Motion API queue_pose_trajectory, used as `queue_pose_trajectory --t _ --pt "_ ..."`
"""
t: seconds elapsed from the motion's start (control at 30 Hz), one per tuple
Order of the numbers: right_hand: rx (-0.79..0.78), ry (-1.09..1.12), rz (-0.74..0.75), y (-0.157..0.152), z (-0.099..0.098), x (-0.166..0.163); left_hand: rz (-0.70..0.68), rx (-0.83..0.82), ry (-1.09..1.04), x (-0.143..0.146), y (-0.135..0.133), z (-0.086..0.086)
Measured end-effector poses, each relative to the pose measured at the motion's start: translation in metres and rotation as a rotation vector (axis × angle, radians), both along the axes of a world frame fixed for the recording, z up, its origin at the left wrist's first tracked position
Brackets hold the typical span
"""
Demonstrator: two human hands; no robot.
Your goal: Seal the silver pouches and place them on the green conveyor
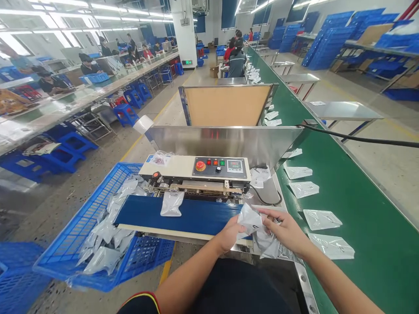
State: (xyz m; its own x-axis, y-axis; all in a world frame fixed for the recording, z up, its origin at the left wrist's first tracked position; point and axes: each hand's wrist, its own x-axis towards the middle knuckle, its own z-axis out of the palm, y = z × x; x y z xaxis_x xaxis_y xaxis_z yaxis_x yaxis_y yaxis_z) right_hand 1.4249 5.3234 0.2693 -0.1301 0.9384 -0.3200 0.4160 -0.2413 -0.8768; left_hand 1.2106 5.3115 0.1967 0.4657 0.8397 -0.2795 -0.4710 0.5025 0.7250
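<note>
My left hand [228,234] is closed on the lower left side of a white plastic pouch [249,218], held above the right end of a blue belt [203,216]. My right hand [285,230] has its fingers bent at the pouch's right edge, and they seem to pinch it. Under the right hand lie more white pouches [269,244] in a loose pile. Another pouch [172,204] rests on the blue belt, its top edge at the band sealer [196,168], which has a red stop button and a small display.
A blue crate [54,248] full of pouches sits left of the sealer. To the right, a green conveyor belt [369,248] carries several flat pouches [322,219]. A metal panel [222,139] stands behind the sealer, and a black cable [360,137] crosses the conveyor. Co-workers sit farther off.
</note>
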Motion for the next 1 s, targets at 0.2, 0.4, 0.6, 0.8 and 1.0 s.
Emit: queue_pose_trajectory --t 0.2,0.4,0.6,0.8,1.0 --pt "0.073 0.003 0.065 -0.009 0.017 -0.009 -0.08 0.134 0.089 -0.005 0.017 0.007" --pt "0.104 -0.007 0.089 -0.022 0.025 -0.019 -0.104 0.27 0.174 -0.013 0.009 0.013" --pt "0.186 -0.187 -0.146 -0.02 0.033 -0.019 0.262 0.663 0.677 -0.004 -0.008 0.01" --pt "0.264 -0.375 -0.094 -0.009 0.047 0.005 0.351 0.728 0.727 0.009 0.0 0.013" --pt "0.099 -0.217 -0.031 -0.011 0.041 0.013 0.306 0.49 0.554 0.016 0.005 0.017"
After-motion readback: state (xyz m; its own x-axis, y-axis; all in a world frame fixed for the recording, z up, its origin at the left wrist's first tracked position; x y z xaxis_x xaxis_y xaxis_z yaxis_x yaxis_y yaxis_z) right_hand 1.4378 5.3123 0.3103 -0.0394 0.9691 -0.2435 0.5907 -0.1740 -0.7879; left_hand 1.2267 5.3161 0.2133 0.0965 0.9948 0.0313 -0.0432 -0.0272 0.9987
